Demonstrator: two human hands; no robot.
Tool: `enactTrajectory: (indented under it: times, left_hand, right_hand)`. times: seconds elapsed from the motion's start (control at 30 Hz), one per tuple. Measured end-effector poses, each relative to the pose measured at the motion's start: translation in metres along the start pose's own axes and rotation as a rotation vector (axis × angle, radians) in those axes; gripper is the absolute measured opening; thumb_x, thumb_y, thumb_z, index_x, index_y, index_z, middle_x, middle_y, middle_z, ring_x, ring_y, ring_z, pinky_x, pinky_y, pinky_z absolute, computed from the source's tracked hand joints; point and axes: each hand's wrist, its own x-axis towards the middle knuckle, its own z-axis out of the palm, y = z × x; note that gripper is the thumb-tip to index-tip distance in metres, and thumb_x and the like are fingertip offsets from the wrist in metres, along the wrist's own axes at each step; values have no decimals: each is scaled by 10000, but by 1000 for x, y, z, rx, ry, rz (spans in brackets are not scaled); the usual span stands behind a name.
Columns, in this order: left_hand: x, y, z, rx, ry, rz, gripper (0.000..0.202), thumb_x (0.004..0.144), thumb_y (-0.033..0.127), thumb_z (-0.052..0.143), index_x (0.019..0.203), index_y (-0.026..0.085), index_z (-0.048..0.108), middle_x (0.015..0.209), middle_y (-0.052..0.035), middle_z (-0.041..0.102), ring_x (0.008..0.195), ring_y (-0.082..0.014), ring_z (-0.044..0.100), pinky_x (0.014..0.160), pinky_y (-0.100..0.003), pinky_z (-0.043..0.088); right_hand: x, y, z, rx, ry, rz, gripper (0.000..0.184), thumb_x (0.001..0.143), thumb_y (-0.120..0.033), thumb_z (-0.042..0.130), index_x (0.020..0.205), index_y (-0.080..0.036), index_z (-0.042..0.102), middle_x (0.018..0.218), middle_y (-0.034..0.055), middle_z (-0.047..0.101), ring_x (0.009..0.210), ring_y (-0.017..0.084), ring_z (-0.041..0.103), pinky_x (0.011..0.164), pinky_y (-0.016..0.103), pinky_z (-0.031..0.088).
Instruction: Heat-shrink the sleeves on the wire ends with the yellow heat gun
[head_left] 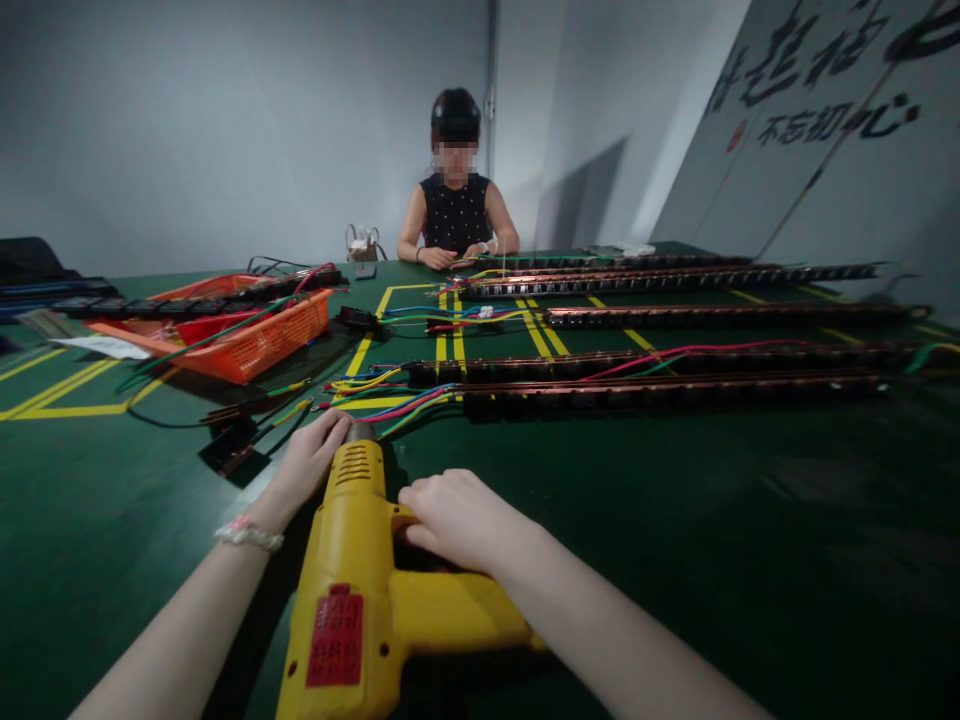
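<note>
A yellow heat gun [352, 560] with a red label lies in front of me, nozzle pointing away and handle to the right. My right hand [457, 515] is closed beside its trigger, the curled fingers at the trigger guard. My left hand [319, 450] is closed just left of the metal nozzle [362, 431]. Its fingertips pinch the ends of coloured wires [412, 408], partly hidden by the nozzle. Those red, blue and green wires run to the nearest long black strip [675, 398] with copper bars. Left of my fingers are black parts with short leads [236, 445].
More long strips [735, 317] lie across the green table [675, 560], which has yellow tape lines. An orange basket [281, 340] stands at the left with a strip across it. Opposite sits a person [457, 215], both hands on the table.
</note>
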Motion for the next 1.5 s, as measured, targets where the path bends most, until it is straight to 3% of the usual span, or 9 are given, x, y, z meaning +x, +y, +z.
enactTrajectory:
  times: [0.8,1.07,1.5]
  left_hand:
    - [2,-8,6,12,-7,46,348,859,504,380,780,197,525,713,-20,606,666,-165,540,634,-253,401]
    - [3,-15,7,14,-16,68,374,874,512,361,772,192,525,705,-3,586,683,-150,528,653,-237,395]
    - [3,-12,11,-3,-7,-2,362,875,512,336,764,207,496,671,2,587,634,-152,536,627,-252,397]
  right_hand:
    - [-27,47,-9,153,-30,115,130,859,-282,505,818,-186,582,869,32,661,792,169,610,615,236,357]
    - [-53,73,-11,195,-24,219,100,852,-251,510,820,-192,583,852,18,646,771,150,601,609,223,364]
    - [-59,65,-17,17,7,223,78,847,-179,476,844,-178,554,913,45,631,822,166,596,691,259,398]
